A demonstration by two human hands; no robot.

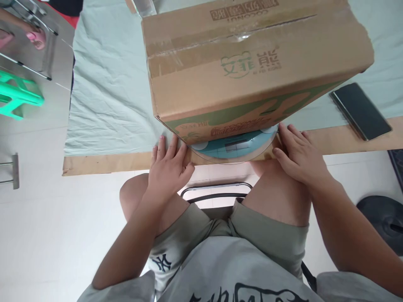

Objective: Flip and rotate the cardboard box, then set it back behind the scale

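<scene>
A large taped cardboard box (201, 79) with green print stands on the cloth-covered table in front of me. From under its near side sticks out a round, flat thing with a blue printed face (239, 144), its curved rim reaching past the table edge. My left hand (168, 167) lies palm down at the table edge, fingers spread, just left of the round thing and close to the box's lower corner. On the other side, my right hand (297, 153) rests with its fingers stretched out beside the round thing's right rim. Neither hand holds anything.
A dark phone (361, 110) lies right of the box. Pale green cloth (107, 96) covers the table, with a bare wooden edge (107, 164) in front. On the floor are a green stool (23, 94) and a black round object (382, 222). Another person's foot shows at upper left.
</scene>
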